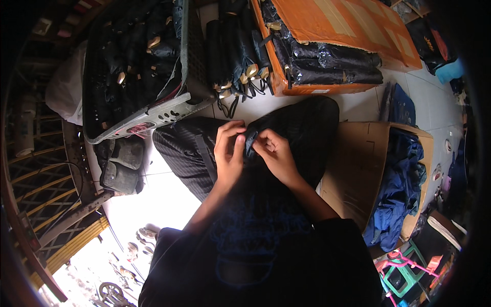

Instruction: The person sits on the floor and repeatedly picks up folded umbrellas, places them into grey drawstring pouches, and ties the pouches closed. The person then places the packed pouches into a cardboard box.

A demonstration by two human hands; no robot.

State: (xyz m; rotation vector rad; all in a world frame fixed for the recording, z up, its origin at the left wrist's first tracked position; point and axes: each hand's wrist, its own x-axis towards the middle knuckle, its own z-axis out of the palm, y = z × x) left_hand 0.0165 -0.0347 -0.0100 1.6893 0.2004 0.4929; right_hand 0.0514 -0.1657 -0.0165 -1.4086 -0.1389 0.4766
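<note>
Above my lap, my left hand (229, 148) and my right hand (275, 152) pinch a small piece of dark blue cloth (250, 141) between them. Both thumbs and fingertips press on it from either side. Its lower part blends into my dark trousers (186, 143), so I cannot make out its full shape. Just beyond my knees lie several folded dark umbrellas (240, 56) with gold-coloured handle ends and wrist loops.
A grey plastic basket (153, 116) full of folded umbrellas stands at the far left. An orange carton (353, 23) holds plastic-wrapped dark bundles (332, 64). On my right, a brown carton (355, 169) contains blue cloth (396, 189). A grey bag (123, 166) lies on the left.
</note>
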